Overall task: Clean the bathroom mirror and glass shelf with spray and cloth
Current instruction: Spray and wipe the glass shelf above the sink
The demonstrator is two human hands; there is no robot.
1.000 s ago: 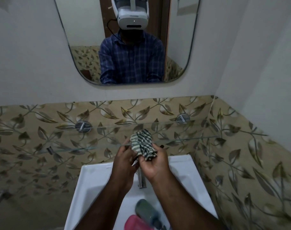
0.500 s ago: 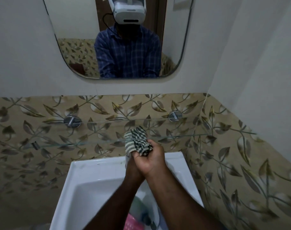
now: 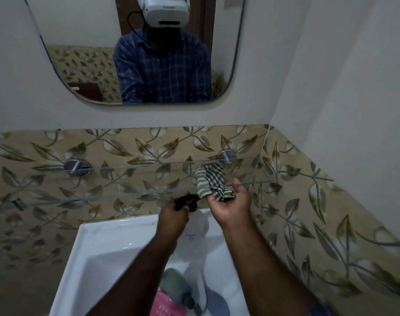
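Both hands work above the sink (image 3: pixel 98 247), just below the glass shelf (image 3: pixel 126 176).

The right hand (image 3: pixel 232 206) grasps a bunched striped cloth (image 3: pixel 211 181), which rises over the shelf's front edge near the right bracket (image 3: pixel 226 156). The left hand (image 3: pixel 171 217) grips a spray bottle (image 3: pixel 195 222) by its black trigger head (image 3: pixel 186 200), with the nozzle beside the cloth. The mirror (image 3: pixel 80 42) hangs on the wall above.

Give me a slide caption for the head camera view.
Left hand grips spray bottle, right hand holds striped cloth by glass shelf.
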